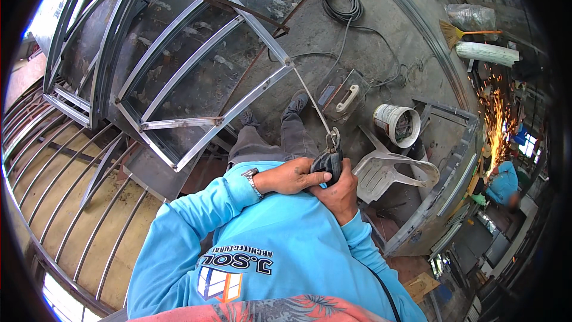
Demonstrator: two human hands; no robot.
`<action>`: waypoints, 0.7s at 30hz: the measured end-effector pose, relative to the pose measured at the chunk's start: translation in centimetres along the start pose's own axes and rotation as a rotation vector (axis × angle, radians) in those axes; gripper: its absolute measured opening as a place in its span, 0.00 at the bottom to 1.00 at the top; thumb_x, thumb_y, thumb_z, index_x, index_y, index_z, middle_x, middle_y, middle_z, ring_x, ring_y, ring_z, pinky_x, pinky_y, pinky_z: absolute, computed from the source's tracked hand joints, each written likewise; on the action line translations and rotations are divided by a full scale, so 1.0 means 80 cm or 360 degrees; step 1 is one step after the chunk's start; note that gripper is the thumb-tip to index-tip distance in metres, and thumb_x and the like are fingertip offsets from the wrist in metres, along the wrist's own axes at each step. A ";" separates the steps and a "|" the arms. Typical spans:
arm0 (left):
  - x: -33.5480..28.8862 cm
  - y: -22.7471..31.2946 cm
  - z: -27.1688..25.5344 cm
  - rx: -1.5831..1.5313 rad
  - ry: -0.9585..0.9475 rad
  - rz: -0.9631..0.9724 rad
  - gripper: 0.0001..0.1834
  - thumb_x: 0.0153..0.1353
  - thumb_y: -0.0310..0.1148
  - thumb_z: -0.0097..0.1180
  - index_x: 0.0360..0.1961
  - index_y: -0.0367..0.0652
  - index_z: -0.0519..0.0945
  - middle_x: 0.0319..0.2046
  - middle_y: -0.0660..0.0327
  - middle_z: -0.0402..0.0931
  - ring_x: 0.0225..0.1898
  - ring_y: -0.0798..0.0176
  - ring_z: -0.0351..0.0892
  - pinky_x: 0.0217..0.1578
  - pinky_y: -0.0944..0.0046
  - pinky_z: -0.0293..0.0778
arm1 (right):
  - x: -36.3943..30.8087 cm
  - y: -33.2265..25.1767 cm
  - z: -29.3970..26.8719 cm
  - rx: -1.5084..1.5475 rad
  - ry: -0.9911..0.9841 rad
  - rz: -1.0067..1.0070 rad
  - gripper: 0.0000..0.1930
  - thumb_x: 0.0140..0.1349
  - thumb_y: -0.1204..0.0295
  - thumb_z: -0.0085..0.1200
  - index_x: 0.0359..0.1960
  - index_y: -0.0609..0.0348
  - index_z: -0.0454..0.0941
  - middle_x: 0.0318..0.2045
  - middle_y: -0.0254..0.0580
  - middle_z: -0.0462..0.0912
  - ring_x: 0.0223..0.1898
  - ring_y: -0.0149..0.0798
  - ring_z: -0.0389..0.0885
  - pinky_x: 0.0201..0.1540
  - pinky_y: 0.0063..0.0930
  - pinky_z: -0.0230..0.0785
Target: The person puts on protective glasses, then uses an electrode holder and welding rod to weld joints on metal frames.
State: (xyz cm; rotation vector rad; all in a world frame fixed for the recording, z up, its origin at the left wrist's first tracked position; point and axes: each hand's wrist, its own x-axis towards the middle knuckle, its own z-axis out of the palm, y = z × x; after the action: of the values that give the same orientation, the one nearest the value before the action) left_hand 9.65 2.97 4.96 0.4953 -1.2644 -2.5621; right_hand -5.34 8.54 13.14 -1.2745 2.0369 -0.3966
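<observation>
Close to my body, my left hand (pixel 289 177) and my right hand (pixel 339 195) are both closed around a black hand-sized tool (pixel 326 168) with a metal end; its exact kind is unclear. My left thumb lies across its body, and my right fingers wrap its side. A thin, pale straight strip (pixel 313 100) runs from the metal end up toward the corner of a welded steel frame (pixel 256 92). Whether the strip touches that corner cannot be made out. The frame has curved side bars and cross pieces, and rests on a dark metal-topped table (pixel 202 77).
A grey case with a pale handle (pixel 347 99) and coiled black cable (pixel 351 6) lie ahead. At right stand a paint bucket (pixel 396 124), a broken plastic chair (pixel 393 173) and a metal frame (pixel 426 203). Sparks (pixel 499 119) fly near another person (pixel 503 185). Curved bars (pixel 65 185) lie left.
</observation>
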 end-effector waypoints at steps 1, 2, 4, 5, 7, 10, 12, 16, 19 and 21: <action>0.000 0.000 -0.001 0.0000 -0.0001 0.0001 0.24 0.74 0.50 0.50 0.45 0.35 0.79 0.30 0.58 0.79 0.33 0.67 0.74 0.35 0.60 0.73 | 0.000 0.001 0.001 -0.0001 0.0001 0.0000 0.29 0.40 0.66 0.75 0.40 0.61 0.70 0.29 0.54 0.83 0.33 0.58 0.87 0.34 0.44 0.78; 0.000 0.001 -0.004 -0.0004 -0.0038 -0.0060 0.23 0.74 0.49 0.51 0.47 0.36 0.79 0.33 0.62 0.79 0.36 0.70 0.72 0.37 0.62 0.72 | 0.000 0.003 0.002 -0.0008 0.0006 -0.0009 0.28 0.40 0.66 0.75 0.39 0.61 0.70 0.29 0.54 0.83 0.33 0.58 0.87 0.34 0.44 0.78; -0.001 0.007 -0.004 -0.0008 -0.0074 -0.0121 0.22 0.74 0.48 0.51 0.48 0.36 0.79 0.35 0.65 0.78 0.38 0.72 0.70 0.39 0.65 0.72 | 0.000 0.004 0.002 -0.0015 0.0010 -0.0018 0.28 0.40 0.66 0.75 0.39 0.61 0.70 0.29 0.54 0.83 0.33 0.59 0.87 0.34 0.44 0.78; -0.001 0.011 -0.003 0.0013 -0.0038 -0.0109 0.22 0.74 0.47 0.51 0.49 0.36 0.78 0.36 0.65 0.78 0.39 0.72 0.71 0.39 0.65 0.72 | 0.000 0.005 0.002 0.0005 0.0008 -0.0017 0.28 0.40 0.66 0.75 0.39 0.61 0.70 0.29 0.54 0.83 0.33 0.59 0.87 0.34 0.44 0.78; 0.002 -0.001 -0.001 -0.0060 -0.0028 -0.0027 0.20 0.75 0.46 0.51 0.51 0.38 0.78 0.36 0.66 0.78 0.39 0.72 0.70 0.41 0.66 0.72 | 0.001 0.003 0.002 0.0023 0.0004 -0.0021 0.28 0.40 0.66 0.74 0.39 0.61 0.70 0.28 0.54 0.83 0.32 0.59 0.87 0.33 0.44 0.78; 0.002 -0.006 -0.001 -0.0009 0.0004 0.0046 0.22 0.74 0.48 0.50 0.44 0.35 0.79 0.30 0.60 0.78 0.33 0.68 0.73 0.36 0.61 0.73 | 0.002 -0.001 0.002 -0.0033 0.0026 -0.0033 0.27 0.41 0.66 0.74 0.38 0.61 0.70 0.29 0.55 0.83 0.32 0.59 0.87 0.33 0.44 0.78; 0.002 -0.009 0.000 -0.0020 0.0017 0.0055 0.22 0.74 0.48 0.50 0.44 0.35 0.78 0.29 0.59 0.79 0.32 0.66 0.73 0.35 0.60 0.73 | 0.002 0.003 0.003 -0.0027 0.0035 -0.0067 0.28 0.41 0.64 0.75 0.40 0.62 0.70 0.29 0.54 0.83 0.31 0.57 0.87 0.32 0.43 0.77; -0.004 0.021 0.001 0.0147 0.0043 0.0059 0.23 0.73 0.48 0.52 0.43 0.34 0.78 0.28 0.53 0.79 0.30 0.61 0.75 0.34 0.58 0.73 | -0.004 0.012 0.003 0.0192 0.0019 -0.0111 0.29 0.43 0.62 0.75 0.41 0.63 0.71 0.28 0.53 0.83 0.31 0.55 0.87 0.32 0.42 0.77; -0.006 0.033 0.002 0.0389 0.0085 0.0067 0.23 0.72 0.49 0.53 0.40 0.34 0.77 0.25 0.50 0.77 0.26 0.61 0.75 0.30 0.56 0.71 | -0.007 0.007 0.002 0.0189 0.0126 -0.0127 0.29 0.44 0.60 0.75 0.41 0.63 0.71 0.28 0.52 0.83 0.31 0.53 0.87 0.33 0.42 0.77; -0.006 0.033 0.002 0.0357 0.0096 0.0021 0.24 0.73 0.51 0.52 0.38 0.35 0.77 0.22 0.54 0.76 0.25 0.66 0.73 0.27 0.58 0.70 | -0.005 0.002 0.001 0.0157 0.0096 -0.0091 0.29 0.43 0.62 0.76 0.41 0.61 0.72 0.29 0.51 0.83 0.32 0.53 0.87 0.34 0.42 0.77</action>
State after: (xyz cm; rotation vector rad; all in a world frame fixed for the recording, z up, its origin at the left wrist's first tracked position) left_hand 10.22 1.67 7.27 0.6002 -1.5364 -2.3871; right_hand -5.23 8.95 13.14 -1.2765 2.0080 -0.5615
